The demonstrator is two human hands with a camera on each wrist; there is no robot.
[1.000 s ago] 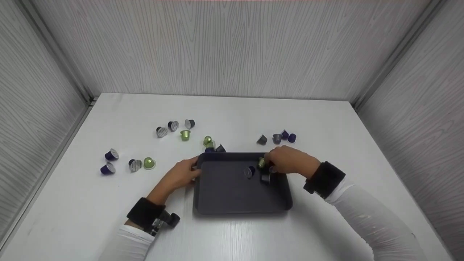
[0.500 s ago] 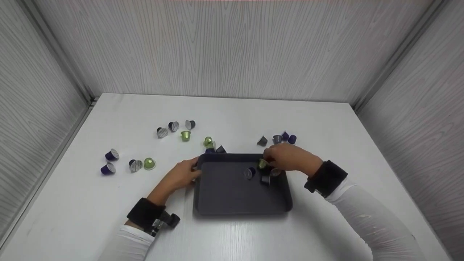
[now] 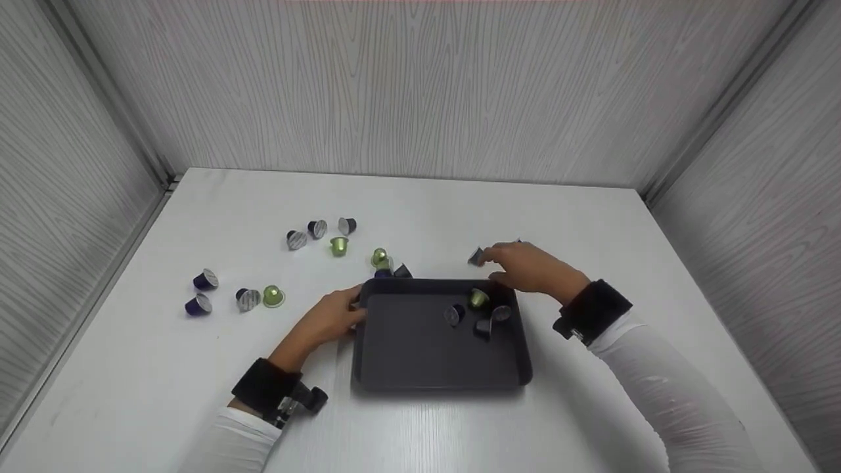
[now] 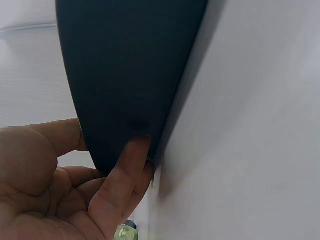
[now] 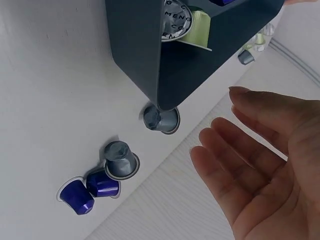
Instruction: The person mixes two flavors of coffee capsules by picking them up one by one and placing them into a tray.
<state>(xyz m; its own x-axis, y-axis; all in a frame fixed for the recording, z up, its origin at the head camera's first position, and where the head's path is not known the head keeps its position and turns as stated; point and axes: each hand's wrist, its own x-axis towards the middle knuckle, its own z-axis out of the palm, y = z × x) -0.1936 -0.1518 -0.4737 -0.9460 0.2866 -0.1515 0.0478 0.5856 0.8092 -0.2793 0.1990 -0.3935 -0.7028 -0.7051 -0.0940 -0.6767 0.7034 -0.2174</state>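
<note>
My left hand (image 3: 328, 316) grips the far left corner of a dark grey tray (image 3: 420, 358); in the left wrist view its fingers (image 4: 117, 192) press against the tray's outer side. A green coffee capsule (image 3: 478, 299) and several dark ones lie in the tray's far right part. My right hand (image 3: 533, 268) is over the far right corner, fingers loosely extended, holding nothing. Close to its fingertips is a grey coffee capsule (image 3: 476, 256) on the table. The right wrist view shows another grey capsule (image 5: 120, 159) and two purple capsules (image 5: 76, 196) behind the tray.
On the table's left side lie purple capsules (image 3: 198, 304) and a green capsule (image 3: 272, 295). More capsules (image 3: 317, 228) are scattered farther back. A small cluster with a green capsule (image 3: 380, 256) sits just behind the tray's far left corner. Pale panels (image 3: 420, 92) enclose the table.
My right hand has let go of a capsule inside the tray and moved up and back over the far rim toward the grey capsule. My left hand keeps its hold on the tray.
</note>
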